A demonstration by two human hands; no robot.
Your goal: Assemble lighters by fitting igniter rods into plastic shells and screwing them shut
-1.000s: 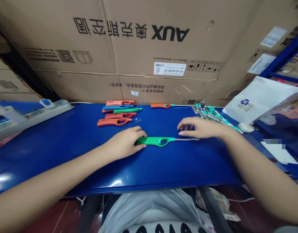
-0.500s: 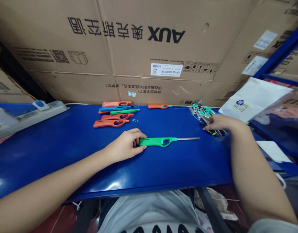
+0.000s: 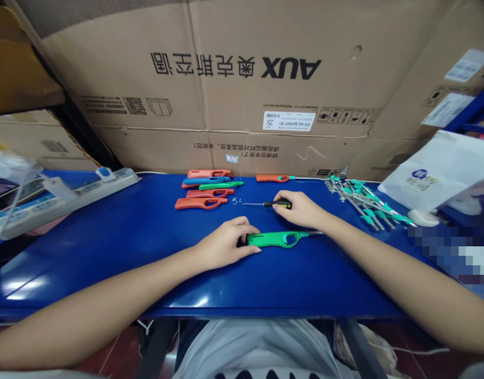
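Observation:
My left hand (image 3: 225,243) grips the butt end of a green long-nosed lighter (image 3: 271,239), which lies on the blue table with its metal tube pointing right. Part of that tube is hidden by my right wrist. Between its fingers my right hand (image 3: 299,208) holds a screwdriver (image 3: 275,204) with a black and yellow handle, its thin shaft pointing left. Just left of the screwdriver's tip lie a few small bits (image 3: 237,200), too small to name. Several red, blue and green lighter handles without tubes (image 3: 202,202) lie in a group at the left back.
An orange lighter (image 3: 272,178) with its tube lies along the cardboard box (image 3: 234,95) behind the table. Metal tubes with teal ends (image 3: 368,202) are heaped at the right, beside a white paper bag (image 3: 429,171). A power strip (image 3: 80,195) runs along the left.
My right hand has moved left from the heap of tubes, carrying the screwdriver out of it. My left hand still holds the green lighter. The whole view has shifted somewhat.

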